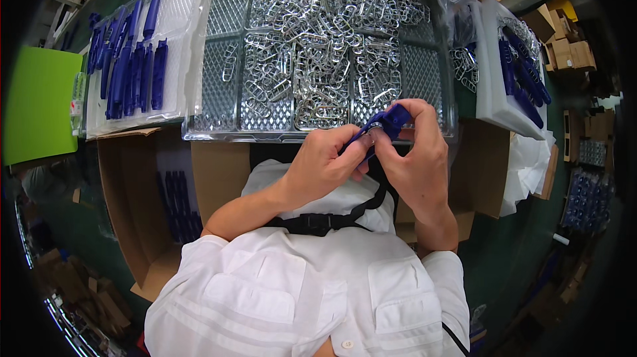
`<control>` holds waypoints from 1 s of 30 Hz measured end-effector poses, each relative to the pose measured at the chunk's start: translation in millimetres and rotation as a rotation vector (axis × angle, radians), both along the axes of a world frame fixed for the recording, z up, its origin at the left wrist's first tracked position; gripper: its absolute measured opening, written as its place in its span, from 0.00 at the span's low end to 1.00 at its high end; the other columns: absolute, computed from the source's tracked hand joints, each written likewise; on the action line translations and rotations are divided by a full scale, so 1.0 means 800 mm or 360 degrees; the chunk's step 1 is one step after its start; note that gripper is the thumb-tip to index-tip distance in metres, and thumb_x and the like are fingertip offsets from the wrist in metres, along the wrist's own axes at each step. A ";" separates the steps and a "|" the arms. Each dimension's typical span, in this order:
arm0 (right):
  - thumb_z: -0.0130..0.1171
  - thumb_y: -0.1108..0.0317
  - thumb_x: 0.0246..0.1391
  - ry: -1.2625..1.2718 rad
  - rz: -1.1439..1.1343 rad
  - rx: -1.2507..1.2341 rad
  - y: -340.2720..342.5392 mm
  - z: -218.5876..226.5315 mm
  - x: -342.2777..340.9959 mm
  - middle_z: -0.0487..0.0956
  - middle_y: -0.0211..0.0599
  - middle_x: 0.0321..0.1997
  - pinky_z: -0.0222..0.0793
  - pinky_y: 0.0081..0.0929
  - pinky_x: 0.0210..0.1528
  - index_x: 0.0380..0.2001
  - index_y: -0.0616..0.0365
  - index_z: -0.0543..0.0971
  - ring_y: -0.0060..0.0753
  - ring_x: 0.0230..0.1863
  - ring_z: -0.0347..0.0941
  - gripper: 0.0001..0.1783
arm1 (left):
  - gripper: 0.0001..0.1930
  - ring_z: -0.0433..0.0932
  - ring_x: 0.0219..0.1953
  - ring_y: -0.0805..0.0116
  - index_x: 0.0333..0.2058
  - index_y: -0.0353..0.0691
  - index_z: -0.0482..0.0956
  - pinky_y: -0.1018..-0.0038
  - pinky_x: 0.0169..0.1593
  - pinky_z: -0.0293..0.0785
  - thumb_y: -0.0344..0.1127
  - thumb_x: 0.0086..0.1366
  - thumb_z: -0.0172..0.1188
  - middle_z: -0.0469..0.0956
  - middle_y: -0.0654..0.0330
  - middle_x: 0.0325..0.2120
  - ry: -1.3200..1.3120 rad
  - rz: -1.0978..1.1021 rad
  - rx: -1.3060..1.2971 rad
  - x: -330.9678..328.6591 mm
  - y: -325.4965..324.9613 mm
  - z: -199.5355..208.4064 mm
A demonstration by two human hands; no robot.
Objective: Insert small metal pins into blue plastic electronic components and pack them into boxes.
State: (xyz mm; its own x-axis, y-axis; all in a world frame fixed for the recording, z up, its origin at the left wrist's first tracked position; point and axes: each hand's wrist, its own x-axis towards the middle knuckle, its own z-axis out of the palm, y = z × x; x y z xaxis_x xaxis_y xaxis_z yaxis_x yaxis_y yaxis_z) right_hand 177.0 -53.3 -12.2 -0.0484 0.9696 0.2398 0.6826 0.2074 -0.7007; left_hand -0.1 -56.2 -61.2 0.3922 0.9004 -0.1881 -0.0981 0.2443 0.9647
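A dark blue plastic part [396, 119], long with a broader end, is held between my two hands just in front of the clear tray. My left hand [330, 156] is closed on its narrower end, thumb pressed toward the middle. The fingers of my right hand [419, 151] wrap round the broad end, with the thumb on its near side. A small shiny bit of metal shows by the thumbs; how it sits in the part is mostly hidden. Beyond my hands, a heap of silvery wire links [325, 45] fills much of the compartmented clear tray [222, 108].
At left, a clear tray [179, 45] carries several blue plastic parts [136, 71]. A white foam box [494, 85] with blue pieces and metal links stands at right. Open cardboard boxes [126, 204] sit below the table edge. A bright green panel [43, 105] is at far left.
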 end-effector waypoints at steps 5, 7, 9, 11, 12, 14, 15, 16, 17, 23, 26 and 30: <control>0.74 0.70 0.54 0.0201 0.0008 -0.0131 -0.002 -0.008 0.000 0.82 0.41 0.38 0.80 0.36 0.38 0.47 0.60 0.74 0.44 0.34 0.83 0.21 | 0.11 0.83 0.23 0.76 0.36 0.31 0.83 0.77 0.28 0.79 0.34 0.75 0.59 0.84 0.59 0.22 0.0085 0.0072 0.0060 0.001 -0.004 -0.008; 0.73 0.70 0.55 0.0198 -0.0028 -0.0191 0.001 -0.007 -0.004 0.81 0.41 0.35 0.79 0.35 0.38 0.46 0.60 0.74 0.43 0.33 0.82 0.20 | 0.11 0.82 0.23 0.78 0.36 0.32 0.84 0.77 0.26 0.76 0.34 0.74 0.60 0.84 0.60 0.21 0.0143 0.0062 0.0107 -0.002 0.001 -0.011; 0.72 0.72 0.55 0.0156 0.0005 -0.0171 0.005 -0.008 -0.006 0.81 0.41 0.35 0.79 0.35 0.38 0.46 0.60 0.74 0.42 0.32 0.82 0.19 | 0.11 0.82 0.22 0.78 0.36 0.32 0.84 0.78 0.26 0.75 0.34 0.74 0.61 0.83 0.61 0.20 0.0145 0.0080 0.0091 -0.001 0.003 -0.019; 0.71 0.73 0.55 0.0112 0.0036 -0.0138 0.011 -0.011 -0.006 0.81 0.41 0.36 0.78 0.34 0.37 0.46 0.60 0.74 0.40 0.31 0.81 0.19 | 0.11 0.82 0.22 0.78 0.35 0.33 0.85 0.78 0.25 0.75 0.34 0.74 0.61 0.83 0.62 0.20 0.0143 0.0097 0.0089 -0.005 0.004 -0.018; 0.71 0.76 0.54 0.0227 0.0127 -0.0051 0.015 -0.015 -0.004 0.81 0.41 0.37 0.78 0.32 0.38 0.46 0.60 0.73 0.38 0.33 0.80 0.19 | 0.10 0.82 0.25 0.78 0.40 0.33 0.85 0.78 0.29 0.76 0.35 0.74 0.61 0.84 0.60 0.23 0.0189 0.0071 0.0126 -0.009 0.006 -0.013; 0.70 0.80 0.54 0.0342 0.0219 0.0051 0.021 -0.024 0.001 0.80 0.41 0.39 0.78 0.31 0.39 0.47 0.60 0.73 0.35 0.35 0.80 0.20 | 0.11 0.83 0.28 0.77 0.45 0.33 0.86 0.77 0.32 0.77 0.35 0.75 0.61 0.86 0.59 0.27 0.0235 0.0045 0.0179 -0.019 0.006 -0.006; 0.69 0.83 0.52 0.0534 0.0296 0.0188 0.023 -0.029 0.004 0.80 0.42 0.41 0.77 0.31 0.42 0.47 0.59 0.72 0.33 0.38 0.79 0.21 | 0.13 0.84 0.33 0.75 0.52 0.34 0.83 0.76 0.37 0.78 0.35 0.75 0.61 0.86 0.57 0.32 0.0075 0.0012 0.0348 -0.026 0.004 -0.004; 0.68 0.86 0.51 0.0727 0.0376 0.0326 0.025 -0.033 0.009 0.80 0.42 0.44 0.77 0.30 0.44 0.48 0.59 0.72 0.31 0.42 0.79 0.23 | 0.17 0.84 0.37 0.73 0.58 0.34 0.81 0.74 0.42 0.79 0.34 0.76 0.60 0.86 0.55 0.38 -0.0084 -0.0023 0.0519 -0.035 0.005 -0.001; 0.65 0.90 0.49 0.0877 0.0411 0.0318 0.020 -0.034 0.017 0.79 0.45 0.49 0.77 0.31 0.50 0.49 0.58 0.72 0.31 0.47 0.78 0.25 | 0.24 0.84 0.44 0.67 0.67 0.34 0.73 0.71 0.49 0.79 0.32 0.75 0.60 0.84 0.51 0.46 -0.0099 -0.0249 0.0415 -0.052 0.009 0.004; 0.63 0.89 0.49 0.0676 0.0376 0.0190 0.023 -0.016 0.026 0.78 0.49 0.59 0.78 0.29 0.52 0.56 0.62 0.74 0.34 0.50 0.79 0.29 | 0.30 0.84 0.47 0.60 0.65 0.33 0.76 0.69 0.52 0.80 0.29 0.65 0.72 0.82 0.50 0.48 0.0377 0.0033 0.1085 -0.076 0.016 0.030; 0.66 0.85 0.50 0.0303 0.0256 0.0144 0.037 -0.021 0.030 0.81 0.45 0.56 0.78 0.29 0.49 0.55 0.64 0.77 0.35 0.48 0.81 0.26 | 0.33 0.85 0.47 0.58 0.61 0.34 0.79 0.67 0.49 0.82 0.24 0.55 0.78 0.83 0.49 0.50 0.0541 0.0294 0.1275 -0.079 0.029 0.032; 0.69 0.81 0.50 -0.0190 0.0168 0.0030 0.042 -0.046 0.036 0.83 0.44 0.48 0.79 0.36 0.47 0.50 0.63 0.79 0.45 0.47 0.81 0.22 | 0.31 0.86 0.44 0.55 0.60 0.36 0.79 0.65 0.46 0.83 0.26 0.56 0.78 0.84 0.49 0.46 0.0578 0.0449 0.1320 -0.084 0.046 0.040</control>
